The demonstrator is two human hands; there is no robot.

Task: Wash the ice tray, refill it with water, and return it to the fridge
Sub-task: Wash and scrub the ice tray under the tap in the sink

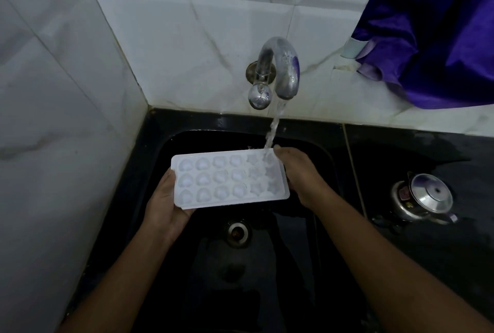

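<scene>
A white plastic ice tray with several shaped cells is held level over the black sink. My left hand grips its left end from below. My right hand grips its right end, thumb at the far corner. A chrome wall tap is running, and the water stream falls onto the tray's far right corner cells.
The sink drain lies below the tray. A steel kettle stands on the black counter to the right. A purple cloth hangs at the upper right. White tiled walls close the left and back.
</scene>
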